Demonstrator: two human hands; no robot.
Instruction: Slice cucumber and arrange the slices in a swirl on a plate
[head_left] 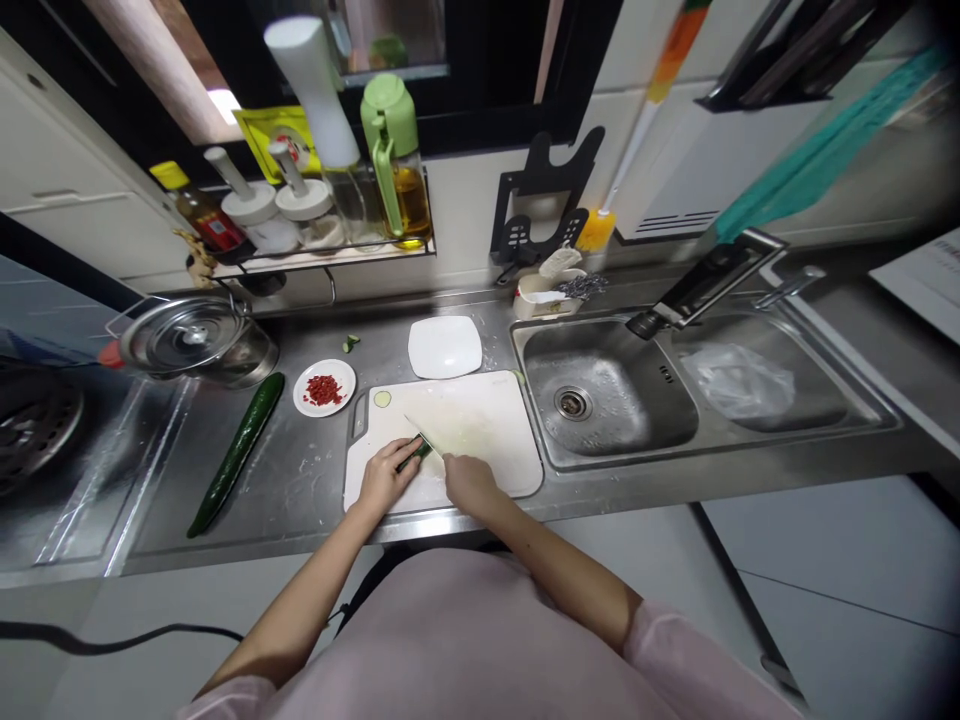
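Note:
On the white cutting board point(502, 410), my left hand point(386, 475) is closed over a short piece of cucumber point(414, 455), its fingertips pressing the piece down. My right hand point(471, 484) grips a knife point(422, 432) by its handle, which the fist hides. The blade points up and left, its edge at the cucumber piece beside my left fingers. A thin round cucumber slice point(382, 399) lies near the board's top left corner. Behind the board stands a white square plate point(445, 347). A small white plate point(346, 383) with chopped red pieces point(323, 390) is at its left.
A whole cucumber point(238, 455) lies on the counter at left, near a lidded steel pot point(199, 340). Small cucumber ends point(350, 343) lie behind the small plate. The double sink point(611, 455) adjoins the board's right side. Bottles and jars crowd a wall rack point(375, 255).

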